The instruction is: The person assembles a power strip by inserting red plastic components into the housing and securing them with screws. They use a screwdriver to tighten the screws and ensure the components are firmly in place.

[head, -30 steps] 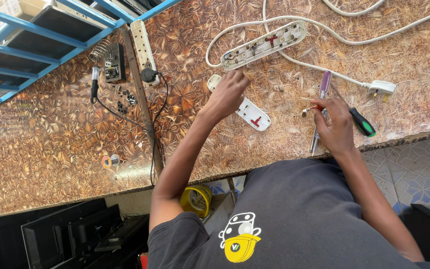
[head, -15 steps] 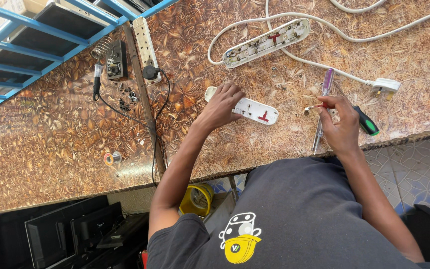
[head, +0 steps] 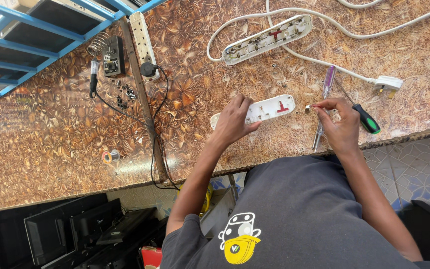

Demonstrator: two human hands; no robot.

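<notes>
From the head view, your left hand (head: 235, 122) lay flat, fingers spread, pressing down on the white plastic socket cover with a red mark (head: 267, 108), near the front edge of the brown leaf-patterned desk (head: 51, 129). Your right hand (head: 339, 127) was curled, its fingertips pinching a tiny silver screw (head: 308, 106) just beside the cover's right end. A purple-handled screwdriver (head: 324, 102) and a green-and-black-handled screwdriver (head: 362, 115) lay close by that hand. The open white power strip with its cable (head: 267, 39) lay nearer the back edge.
</notes>
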